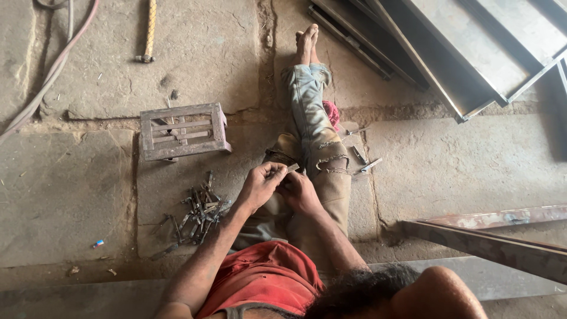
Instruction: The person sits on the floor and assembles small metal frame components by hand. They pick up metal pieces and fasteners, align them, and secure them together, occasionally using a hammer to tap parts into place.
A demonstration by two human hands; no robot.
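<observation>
On the stone floor (77, 195) of a workshop a person sits with legs stretched out, seen from above. Taking the small square metal frame (183, 131) as the landmark, everything else places itself around it.

Largest are the long steel channels (472, 53), which lie well to the right of the frame, at the upper right of the view. A rusty angle bar (490, 236) runs below and far to the right of the frame, past the person's legs. A hose (47, 77) curves well to the left of the frame, and a hammer with a wooden handle (149, 35) lies above it, slightly left.

Just below the frame sits a pile of small dark metal pieces (198, 215), scattered loosely on the slab. A few more loose metal bits (367, 164) lie to the right of the frame, on the far side of the person's legs.

The left hand (260, 184) and the right hand (300, 192) meet below and to the right of the frame, over the lap. The left hand's fingers are curled and pinch a small metal piece (293, 168), whose tip shows between both hands. The right hand's fingers are bent in against the left hand; whether they grip the piece too, I cannot tell.
</observation>
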